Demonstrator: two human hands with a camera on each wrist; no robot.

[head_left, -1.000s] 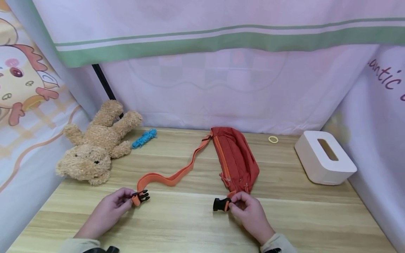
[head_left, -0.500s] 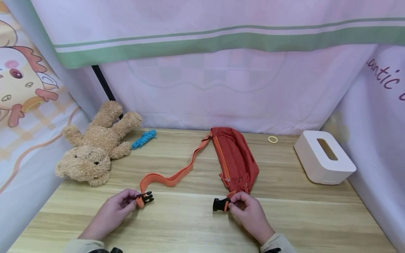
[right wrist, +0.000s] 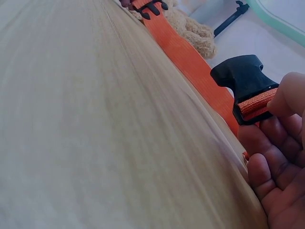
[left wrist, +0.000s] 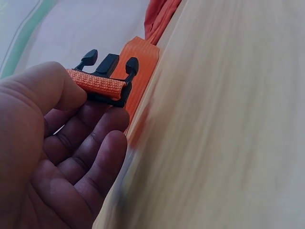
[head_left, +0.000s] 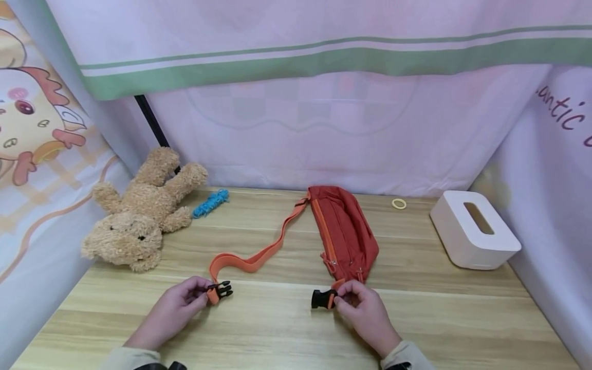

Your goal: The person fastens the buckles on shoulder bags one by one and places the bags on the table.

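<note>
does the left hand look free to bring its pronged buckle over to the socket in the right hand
Probably yes: the bare table lies between the pronged buckle in the left hand and the socket in the right hand.

The table [head_left: 287, 329] was pale wood-grain, smooth with a slight sheen. The strap [head_left: 259, 259] was orange woven webbing, ribbed and matt; the pronged buckle [left wrist: 107, 76] and the socket buckle [right wrist: 243, 78] were black matt plastic. The waist bag [head_left: 344, 234] was rust-red matt cloth. The teddy bear [head_left: 141, 216] was tan curly plush, the tissue box [head_left: 474, 231] smooth white plastic
</note>
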